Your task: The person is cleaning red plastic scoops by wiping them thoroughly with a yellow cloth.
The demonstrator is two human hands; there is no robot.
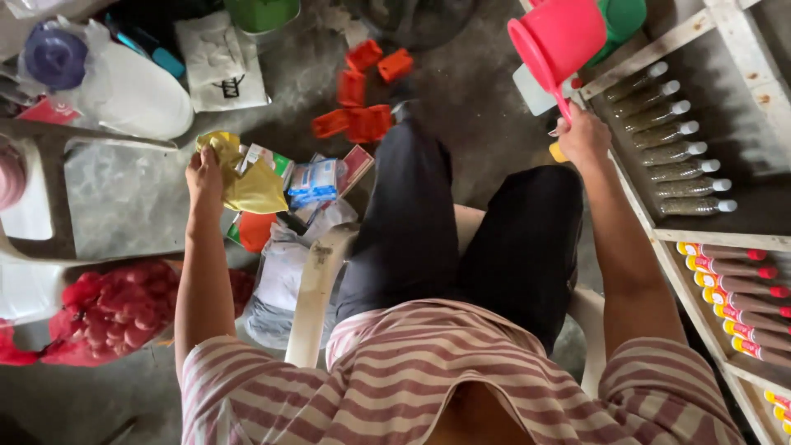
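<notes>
Pink plastic jug [559,35] raised upper right, yellow cloth [247,183] held lower left.

Jug: bright pink, round-bodied, mouth tilted toward the camera, thin handle running down to the right hand [583,136]; positioned above the edge of a wooden rack [692,29], with a green container [622,16] just behind. Right hand: fingers closed around the handle's lower end, firm grasp. Left hand [203,173]: clenched on the crumpled yellow cloth, held over a pile of small packets [313,181] on the floor. Rack at right: row of clear white-capped bottles [671,152] lying side by side, red-capped tubes [737,288] in the compartment below. Orange plastic pieces [362,91] scattered on the concrete ahead; red mesh sack [115,309] near the left elbow.
</notes>
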